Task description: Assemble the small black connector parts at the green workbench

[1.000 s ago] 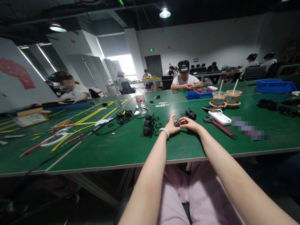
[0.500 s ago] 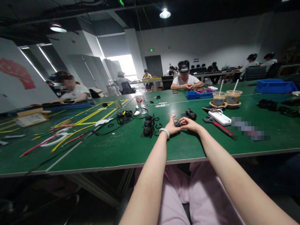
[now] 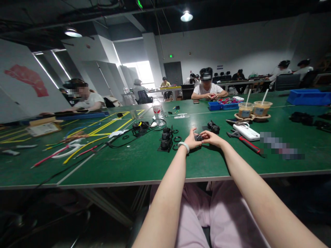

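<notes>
Between my two hands is a small black ribbed part (image 3: 198, 137), partly covered by fingers; its exact kind is too small to make out. My left hand (image 3: 191, 140), with a pale bangle at the wrist, grips it from the left, thumb raised. From the right, the fingers of my right hand (image 3: 210, 138) pinch its other side. Left of my hands stand several black cylindrical parts on a dark base (image 3: 166, 139), with loose black rings (image 3: 177, 139) beside them. Another black assembly (image 3: 213, 127) rests just beyond my right hand.
Adjustable pliers with a red handle (image 3: 249, 144), a white phone-like object (image 3: 246, 132) and two iced drinks (image 3: 262, 108) lie to the right. A water bottle (image 3: 158, 112), cables (image 3: 85, 148) and a cardboard box (image 3: 43, 127) are leftward. A co-worker (image 3: 208, 90) sits opposite, near blue bins (image 3: 227, 105).
The whole scene has shifted slightly right and down as my head turned. Both hands keep nearly the same hold on the black part.
</notes>
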Demonstrator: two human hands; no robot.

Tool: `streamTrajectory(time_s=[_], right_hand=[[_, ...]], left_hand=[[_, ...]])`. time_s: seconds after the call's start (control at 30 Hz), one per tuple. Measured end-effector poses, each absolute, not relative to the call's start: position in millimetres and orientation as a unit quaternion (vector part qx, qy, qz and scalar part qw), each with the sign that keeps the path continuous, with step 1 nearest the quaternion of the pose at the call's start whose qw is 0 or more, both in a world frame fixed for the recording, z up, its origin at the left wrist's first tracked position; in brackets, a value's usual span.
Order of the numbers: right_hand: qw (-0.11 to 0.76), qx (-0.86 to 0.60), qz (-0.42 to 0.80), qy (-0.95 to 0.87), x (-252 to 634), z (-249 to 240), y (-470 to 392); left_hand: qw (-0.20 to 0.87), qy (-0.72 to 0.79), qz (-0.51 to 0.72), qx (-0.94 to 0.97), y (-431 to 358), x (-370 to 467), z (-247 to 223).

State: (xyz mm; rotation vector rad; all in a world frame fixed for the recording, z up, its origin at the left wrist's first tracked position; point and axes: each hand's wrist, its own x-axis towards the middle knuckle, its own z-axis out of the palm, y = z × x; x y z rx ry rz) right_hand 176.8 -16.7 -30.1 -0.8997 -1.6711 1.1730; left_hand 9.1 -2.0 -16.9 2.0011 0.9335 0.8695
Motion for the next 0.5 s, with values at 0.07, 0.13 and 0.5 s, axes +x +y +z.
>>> streamTrajectory(time_s=[0.07, 0.13, 0.5], right_hand=[[0.442, -0.355, 0.481, -0.668, 176.5, -29.8, -16.9], [0.446, -0.344, 0.488, -0.667, 176.3, -30.0, -16.9], [0.443, -0.355, 0.46, -0.683, 174.7, -28.1, -19.8]], left_hand=[[0.375, 0.362, 0.339, 0.783, -2.4, 8.9, -16.5], [0.372, 0.362, 0.338, 0.785, -1.8, 8.9, -16.9], [0.369, 0.362, 0.336, 0.788, -2.1, 8.3, -16.4]])
